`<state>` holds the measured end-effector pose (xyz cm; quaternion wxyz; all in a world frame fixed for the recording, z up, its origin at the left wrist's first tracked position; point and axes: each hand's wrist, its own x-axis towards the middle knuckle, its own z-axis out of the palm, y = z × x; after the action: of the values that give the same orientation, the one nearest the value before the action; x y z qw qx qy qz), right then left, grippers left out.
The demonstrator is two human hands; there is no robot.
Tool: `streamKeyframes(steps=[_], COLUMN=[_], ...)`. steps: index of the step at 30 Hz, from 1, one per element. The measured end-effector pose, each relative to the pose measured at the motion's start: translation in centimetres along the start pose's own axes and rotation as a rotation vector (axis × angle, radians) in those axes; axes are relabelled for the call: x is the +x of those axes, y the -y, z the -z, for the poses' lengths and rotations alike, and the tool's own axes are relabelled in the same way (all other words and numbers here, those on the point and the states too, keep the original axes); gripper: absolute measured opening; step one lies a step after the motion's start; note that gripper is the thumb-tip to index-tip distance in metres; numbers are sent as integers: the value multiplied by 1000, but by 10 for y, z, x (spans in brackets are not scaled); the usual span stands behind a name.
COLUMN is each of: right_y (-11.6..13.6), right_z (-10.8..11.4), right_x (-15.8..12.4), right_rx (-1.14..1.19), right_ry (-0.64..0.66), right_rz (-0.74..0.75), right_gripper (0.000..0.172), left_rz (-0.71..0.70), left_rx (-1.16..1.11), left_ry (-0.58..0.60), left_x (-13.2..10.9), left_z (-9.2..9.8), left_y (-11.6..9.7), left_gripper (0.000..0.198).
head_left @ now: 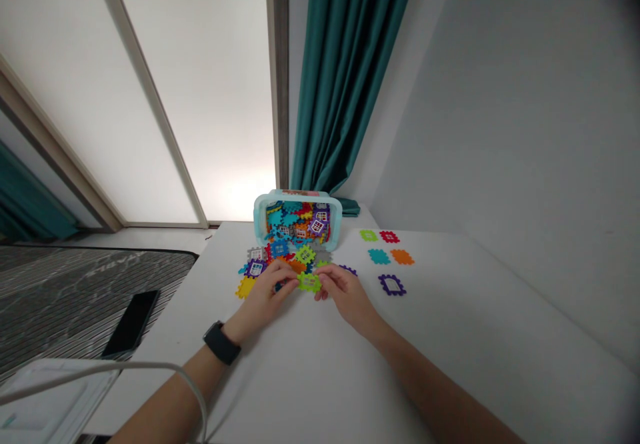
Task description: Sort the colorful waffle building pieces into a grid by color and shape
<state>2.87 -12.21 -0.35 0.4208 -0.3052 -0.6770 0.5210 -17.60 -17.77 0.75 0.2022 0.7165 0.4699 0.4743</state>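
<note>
A light-blue plastic tub (258,219) sat at the far end of the white desk (300,377), its mouth facing the person, apparently tipped onto its side. It was crowded with notched interlocking tiles in turquoise, red, orange and yellow, plus a purple window tile (317,226) near the right of the opening. More tiles lay heaped just before the tub: a blue tile (279,248), a yellow tile (245,288) and a purple frame tile (256,269) among them.

In front of this heap, the left hand (270,289) and the right hand (346,292) held a lime-green window tile (309,283) between them, the fingers of each closed on opposite edges.

Right of the heap, five tiles lay apart from one another: lime-green (369,235), red (389,237), turquoise (379,257), orange (403,257), and, nearest the person, a purple frame (392,276).
</note>
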Motion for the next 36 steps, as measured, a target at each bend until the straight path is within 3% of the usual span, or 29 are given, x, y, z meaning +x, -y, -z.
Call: streamKeyframes(steps=[3,6,11,13,18,22,28,36], right_y=[1,3,9,11,12,11,11,12], right_z=[2,6,7,6,6,9,14,14], right_x=[0,0,-5,-7,-10,-10,-6,-5], right_rx=[-60,-227,-446,-478,-534,-603,-752,-800], right_ry=[26,7,-4,-8,13,22,29,48], right_rz=[45,215,501,552,609,621,714,743], right_gripper=[29,22,14,13,10,9,27,24], left_rz=[-31,-23,2,0,-17,-43,-153,-205], left_rx=[42,62,49,41,21,70,225,252], left_ry=[17,26,96,105,116,45,-74,-41], left_x=[0,-1,-3,-3,-3,-3,-4,-6], left_z=[2,2,1,2,6,5,7,3], left_y=[-3,-4,-3,-4,-5,-2,4,5], left_gripper=[20,15,37,35,33,34,37,38])
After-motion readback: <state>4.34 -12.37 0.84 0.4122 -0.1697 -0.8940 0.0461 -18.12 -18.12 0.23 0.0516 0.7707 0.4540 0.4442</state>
